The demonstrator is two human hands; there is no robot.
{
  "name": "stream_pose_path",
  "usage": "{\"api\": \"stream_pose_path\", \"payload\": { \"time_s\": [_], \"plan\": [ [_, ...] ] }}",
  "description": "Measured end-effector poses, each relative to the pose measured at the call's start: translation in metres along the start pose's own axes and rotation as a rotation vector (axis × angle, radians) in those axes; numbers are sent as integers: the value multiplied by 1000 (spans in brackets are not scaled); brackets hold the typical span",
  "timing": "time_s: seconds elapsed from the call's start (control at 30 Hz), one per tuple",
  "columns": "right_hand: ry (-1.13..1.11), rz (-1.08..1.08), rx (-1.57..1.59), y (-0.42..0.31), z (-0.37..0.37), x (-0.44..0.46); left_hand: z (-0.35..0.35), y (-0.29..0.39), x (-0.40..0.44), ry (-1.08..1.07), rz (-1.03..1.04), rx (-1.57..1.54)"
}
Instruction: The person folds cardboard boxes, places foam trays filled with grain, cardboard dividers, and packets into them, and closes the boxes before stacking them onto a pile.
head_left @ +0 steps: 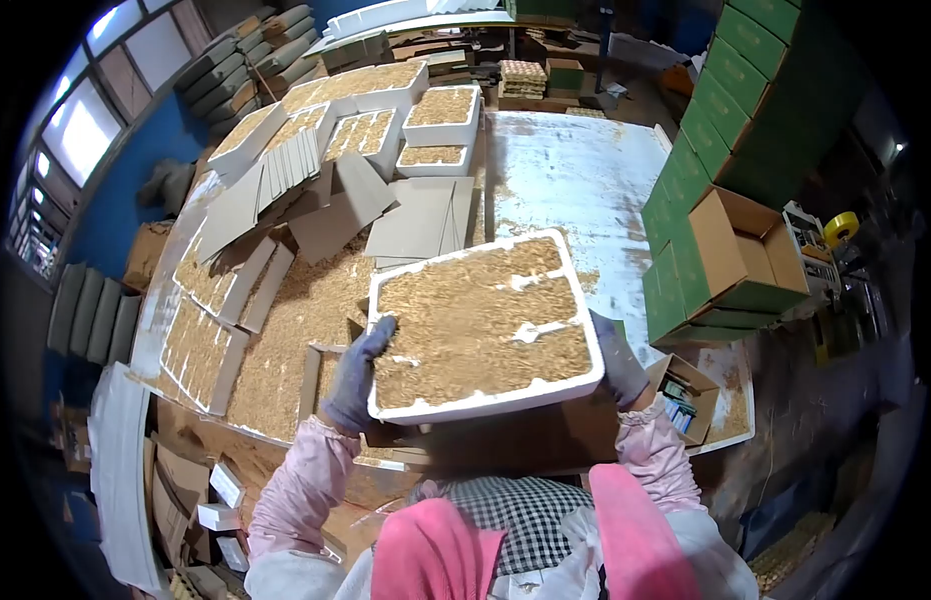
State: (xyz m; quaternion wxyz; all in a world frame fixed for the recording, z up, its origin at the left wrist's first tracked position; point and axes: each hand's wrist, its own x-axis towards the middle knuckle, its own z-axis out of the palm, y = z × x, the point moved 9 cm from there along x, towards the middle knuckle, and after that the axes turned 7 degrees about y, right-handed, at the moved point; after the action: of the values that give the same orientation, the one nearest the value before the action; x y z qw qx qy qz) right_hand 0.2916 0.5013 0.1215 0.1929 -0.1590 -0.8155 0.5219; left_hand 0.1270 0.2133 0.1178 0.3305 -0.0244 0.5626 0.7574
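Note:
A white foam box (pixel 480 320) filled with wood shavings is held up in front of me, slightly tilted. Bits of white foam show through the shavings at its right and lower left. My gloved left hand (pixel 357 370) grips its left side, and my gloved right hand (pixel 617 360) presses against its right side. Beneath the box a brown cardboard carton (pixel 515 440) is partly visible; its inside is hidden by the foam box. Flat grey cardboard sheets (pixel 425 218) lie just beyond the foam box.
Several shavings-filled foam boxes (pixel 443 106) stand at the back left of the table (pixel 575 170). Green cartons (pixel 705 130) are stacked on the right, with an open carton (pixel 750 245) among them. A small box of odds and ends (pixel 685 398) sits near my right hand.

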Motion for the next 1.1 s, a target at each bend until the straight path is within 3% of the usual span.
{"api": "stream_pose_path", "payload": {
  "time_s": [0.07,0.17,0.23,0.33,0.37,0.43,0.47,0.5,0.57,0.6,0.7,0.77,0.8,0.83,0.9,0.93,0.97,1.03,1.07,1.1],
  "plan": [
    [-39,125,167,-10,1,-1,8,14,-13,85,63,73],
    [2,98,44,-41,-4,-8,25,15,-23,-2,-56,18],
    [16,107,-1,-49,-4,-15,22,23,-23,-69,148,302],
    [124,67,1,-55,-10,-22,52,36,-47,-22,-126,-57],
    [97,98,14,-47,-7,-20,42,31,-42,-102,8,105],
    [82,212,75,-29,-3,-17,38,19,-40,-43,-160,90],
    [57,29,-242,-26,0,-19,35,15,-38,-6,-208,81],
    [24,-3,-247,-25,1,-21,36,26,-36,-88,-73,222],
    [-4,-43,-238,-21,1,-25,47,56,-36,-241,440,709],
    [1,-52,-226,-17,0,-27,46,53,-33,-238,483,735],
    [33,-265,-372,-48,2,-23,16,-2,1,-101,-62,286],
    [48,-384,-502,-42,5,-29,12,-19,5,-157,-109,561],
    [22,-360,-548,-48,4,-25,5,-22,9,-143,-149,880],
    [3,-330,-595,-49,4,-22,20,-5,6,-184,111,1034],
    [25,-321,-577,-43,3,-23,65,40,-8,-88,1003,1563],
    [44,-286,-543,-33,1,-23,76,69,3,-83,1050,1435],
    [67,-242,-513,-27,-1,-26,66,95,32,-27,882,1247],
    [108,-402,-633,-53,6,-34,24,126,123,233,883,1317],
    [112,-292,-621,-48,9,-29,-18,111,193,345,847,1451],
    [13,-195,-652,-55,13,-20,-67,85,273,347,658,1434]
  ]
}}
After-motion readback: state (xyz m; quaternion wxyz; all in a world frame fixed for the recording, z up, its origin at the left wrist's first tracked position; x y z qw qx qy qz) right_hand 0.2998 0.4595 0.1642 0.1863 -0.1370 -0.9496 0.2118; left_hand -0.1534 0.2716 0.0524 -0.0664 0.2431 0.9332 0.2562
